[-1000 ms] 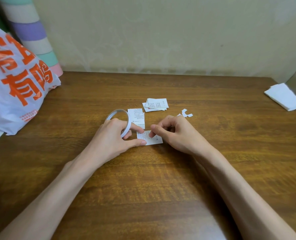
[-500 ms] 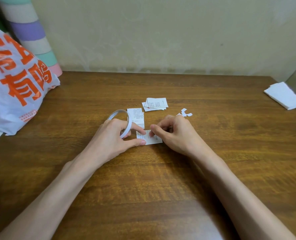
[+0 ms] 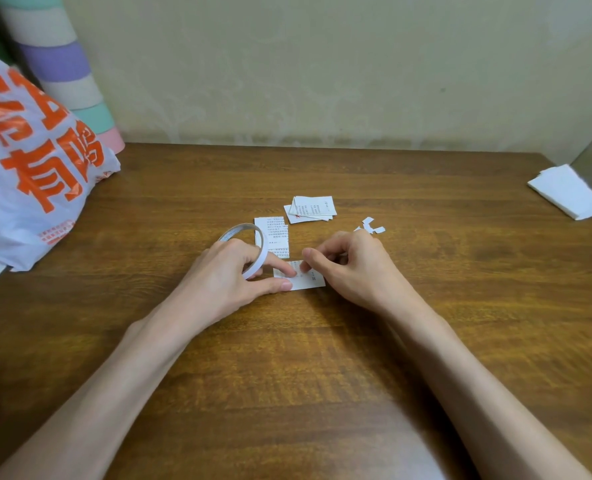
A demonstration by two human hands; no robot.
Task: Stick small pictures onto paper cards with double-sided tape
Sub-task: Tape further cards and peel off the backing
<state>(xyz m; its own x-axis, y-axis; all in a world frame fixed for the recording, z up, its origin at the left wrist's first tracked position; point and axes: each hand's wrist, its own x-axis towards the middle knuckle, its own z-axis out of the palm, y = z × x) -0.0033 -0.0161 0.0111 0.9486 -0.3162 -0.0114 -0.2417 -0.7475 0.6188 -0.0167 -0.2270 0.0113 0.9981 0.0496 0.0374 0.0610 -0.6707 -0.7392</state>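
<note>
Two hands: the left hand (image 3: pixel 225 275) and right hand (image 3: pixel 353 268) are low over the brown wooden table (image 3: pixel 287 375), their fingertips nearly meeting above one small card (image 3: pixel 310 281).
Left fingers: the forefinger passes through the tape roll (image 3: pixel 260 252), a thin white ring, and its tip presses on the card. The thumb lies straight along the card's near-left corner. The remaining fingers are hidden behind the knuckles.
Right fingers: thumb and forefinger are pinched narrow at the card's far edge, with the other fingers curled under. Whether a bit of tape sits in the pinch is too small to tell.
Card: flat on the table, directly under both sets of fingertips. Its left part is covered, and its faint print cannot be read.
Beyond the left fingers: a second card (image 3: pixel 273 233) with dense print, partly behind the tape roll.
Beyond both hands: a loose stack of cards (image 3: pixel 313 206).
Beyond the right knuckles: white scraps (image 3: pixel 370 226), partly hidden by the hand.
Far left: a white plastic bag (image 3: pixel 28 174) with orange lettering, cut off by the frame, and behind it a striped roll (image 3: pixel 62 71) cut off at the top.
Far right: a pile of white sheets (image 3: pixel 568 192) by the table's corner, with no detail visible.
</note>
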